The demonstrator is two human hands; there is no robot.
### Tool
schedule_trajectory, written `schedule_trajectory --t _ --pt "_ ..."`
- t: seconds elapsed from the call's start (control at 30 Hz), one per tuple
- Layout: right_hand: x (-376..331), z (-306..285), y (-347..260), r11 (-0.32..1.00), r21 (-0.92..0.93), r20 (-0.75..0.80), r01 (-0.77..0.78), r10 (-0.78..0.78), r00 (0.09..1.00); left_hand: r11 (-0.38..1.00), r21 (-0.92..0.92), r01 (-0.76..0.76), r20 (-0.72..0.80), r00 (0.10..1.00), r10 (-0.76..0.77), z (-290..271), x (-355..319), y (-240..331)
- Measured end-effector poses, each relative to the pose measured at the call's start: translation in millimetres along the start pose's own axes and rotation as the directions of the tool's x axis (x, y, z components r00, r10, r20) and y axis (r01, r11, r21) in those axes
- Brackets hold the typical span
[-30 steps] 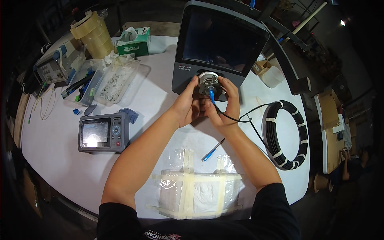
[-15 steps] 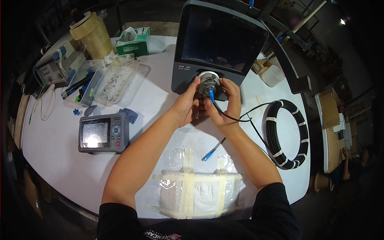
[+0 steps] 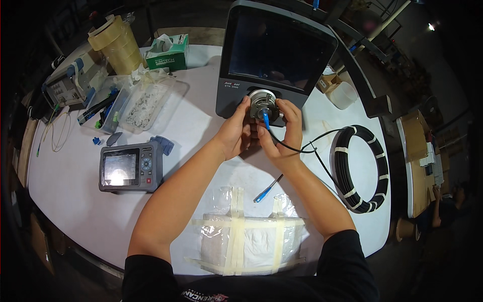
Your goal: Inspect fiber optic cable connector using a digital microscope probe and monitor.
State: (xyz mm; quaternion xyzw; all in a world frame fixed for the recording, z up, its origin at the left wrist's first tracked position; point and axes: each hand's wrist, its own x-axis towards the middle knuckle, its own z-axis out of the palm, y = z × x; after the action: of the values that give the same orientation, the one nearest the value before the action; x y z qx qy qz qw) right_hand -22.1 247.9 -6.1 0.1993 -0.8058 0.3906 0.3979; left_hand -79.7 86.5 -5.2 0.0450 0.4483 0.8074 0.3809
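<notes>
Left hand: my left hand cups the left side of the round silver metal port at the base of the dark grey upright machine with a big blank screen, fingers curled against it.
Right hand: my right hand pinches the blue fibre connector on its thin black cable, the tip at the port's mouth.
Progress: I judge the plug is at or just entering the port; whether it is fully seated I cannot tell. A second blue connector lies unused on the white table.
Cable source: black coiled cable with white ties, right of my arm.
Packages: green-and-white tissue box at the far edge; clear plastic tray of small white parts beside it; flat clear bag taped down with beige strips near me.
Other: grey handheld tester with a lit screen, left.
</notes>
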Motion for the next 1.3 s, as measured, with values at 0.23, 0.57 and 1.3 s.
schedule_trajectory --t 0.23,0.57,1.3 --pt "6 1 1 0.994 0.004 0.017 0.110 -0.110 0.994 0.998 -0.057 -0.001 0.025 1.000 0.002 2 1 0" --pt "2 3 6 0.999 0.037 -0.011 0.037 -0.036 0.999 0.999 -0.017 -0.037 0.000 0.999 0.037 2 1 -3" --pt "8 2 1 0.990 -0.005 0.018 0.143 -0.143 0.990 0.996 -0.080 -0.042 0.117 0.992 0.051 -6 9 -5"
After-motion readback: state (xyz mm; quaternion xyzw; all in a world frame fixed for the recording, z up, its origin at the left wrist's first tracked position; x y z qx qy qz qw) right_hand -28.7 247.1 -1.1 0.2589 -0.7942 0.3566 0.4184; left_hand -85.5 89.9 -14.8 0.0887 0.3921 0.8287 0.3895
